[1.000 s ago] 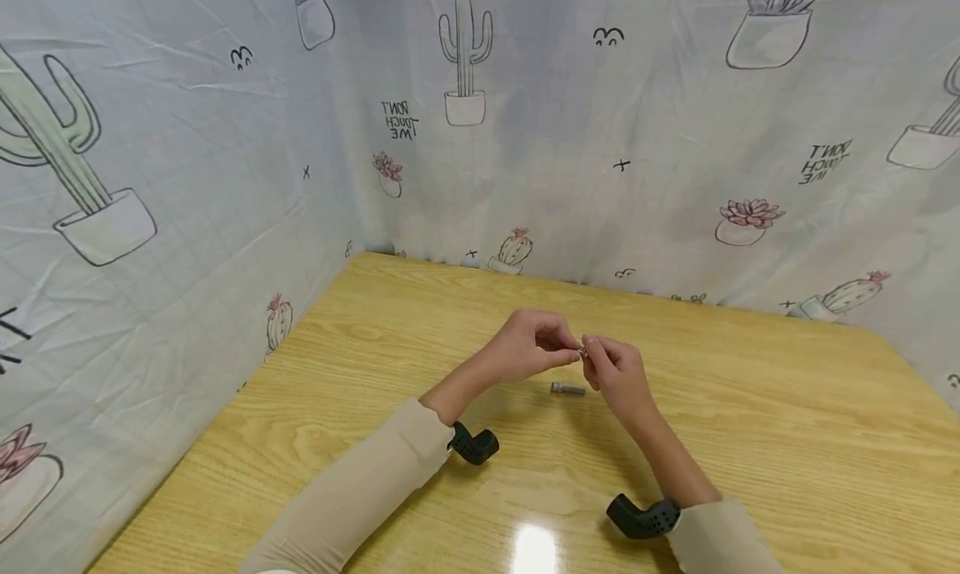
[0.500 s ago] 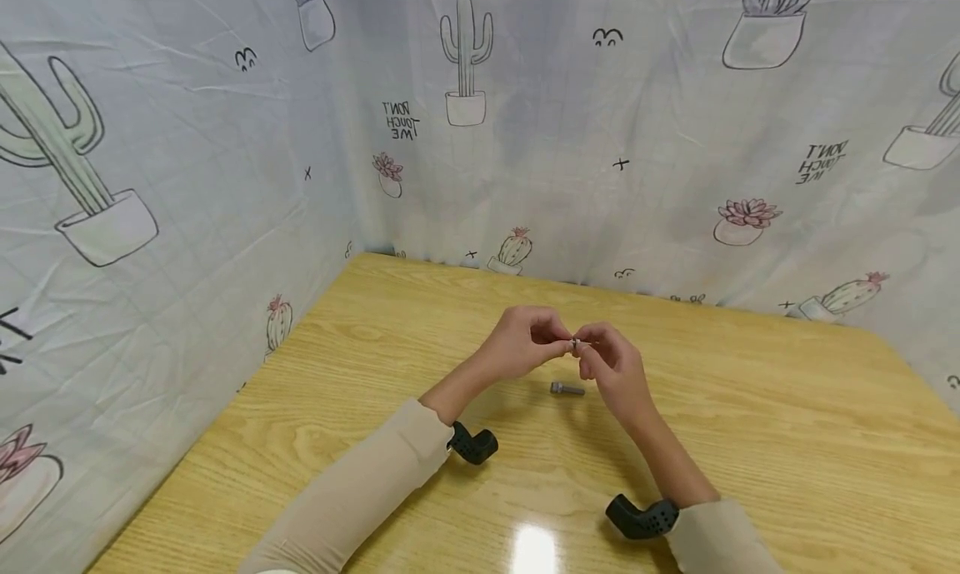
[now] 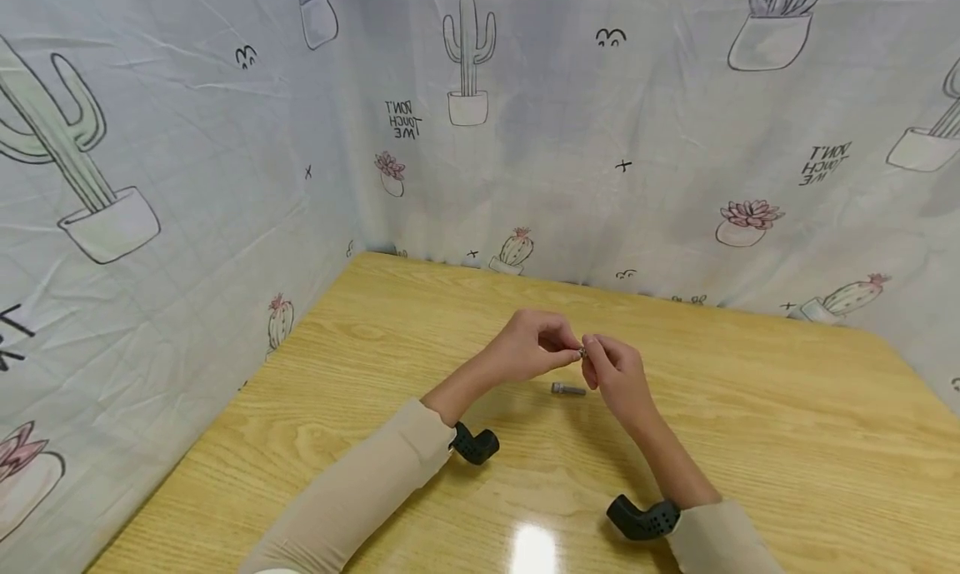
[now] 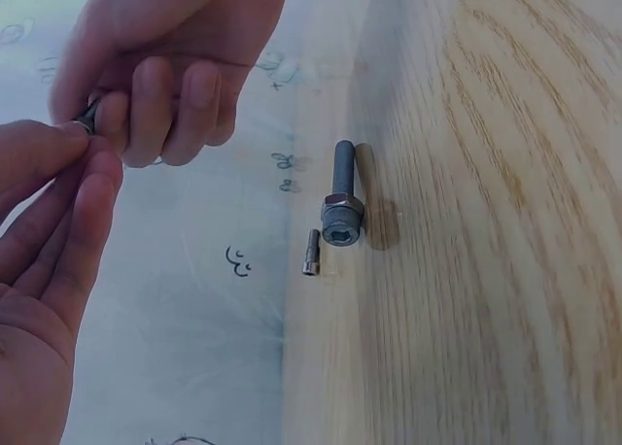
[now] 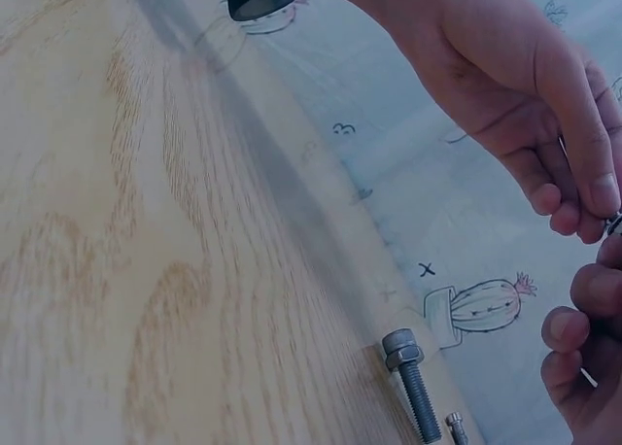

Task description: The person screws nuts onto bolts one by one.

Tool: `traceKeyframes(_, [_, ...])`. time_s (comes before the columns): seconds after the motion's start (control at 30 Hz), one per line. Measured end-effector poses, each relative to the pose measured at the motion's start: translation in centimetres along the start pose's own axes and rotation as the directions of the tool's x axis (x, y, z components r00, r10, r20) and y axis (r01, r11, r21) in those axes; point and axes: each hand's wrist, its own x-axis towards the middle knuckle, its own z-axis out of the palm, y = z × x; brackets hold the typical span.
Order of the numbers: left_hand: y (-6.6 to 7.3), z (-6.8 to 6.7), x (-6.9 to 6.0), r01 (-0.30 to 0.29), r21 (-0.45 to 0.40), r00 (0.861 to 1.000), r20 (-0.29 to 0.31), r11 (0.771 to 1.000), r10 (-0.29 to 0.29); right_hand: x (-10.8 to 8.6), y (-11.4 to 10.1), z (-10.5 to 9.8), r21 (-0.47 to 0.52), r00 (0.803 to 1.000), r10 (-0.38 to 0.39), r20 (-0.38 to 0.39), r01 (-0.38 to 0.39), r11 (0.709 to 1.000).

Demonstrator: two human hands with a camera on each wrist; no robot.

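Observation:
Both hands meet above the table around a small metal piece, mostly covered by fingertips. My left hand pinches it between thumb and fingers. On its other side, my right hand grips it with curled fingers. Below them lies a large grey bolt with a nut close against its head. A much smaller bolt lies beside it in both wrist views; I cannot make it out in the head view.
The wooden table meets a cactus-print curtain at its back and left. Black devices sit at both wrists, beside the beige sleeves.
Half a second ago the hands were slightly higher and farther left, with the right fingers spread differently around the piece. They are back near their position of one second ago. The large bolt has stayed put.

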Motion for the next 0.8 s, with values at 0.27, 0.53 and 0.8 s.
traceKeyframes(0.27, [0.04,0.06,0.03,0.032,0.016,0.999,-0.031,0.999,-0.032,0.04,0.07,0.04,-0.009,0.998,-0.062,-0.010,0.062,0.998])
traceKeyframes(0.53, [-0.34,-0.21,-0.14,0.071,-0.005,0.993,-0.095,0.997,-0.071,0.01,0.48,0.15,0.058,0.990,-0.142,-0.007,0.142,0.988])
traceKeyframes(0.8, [-0.33,-0.22,-0.07,0.059,-0.005,0.995,-0.082,0.998,-0.059,-0.15,0.32,0.07,0.023,0.995,-0.102,-0.009,0.102,0.995])
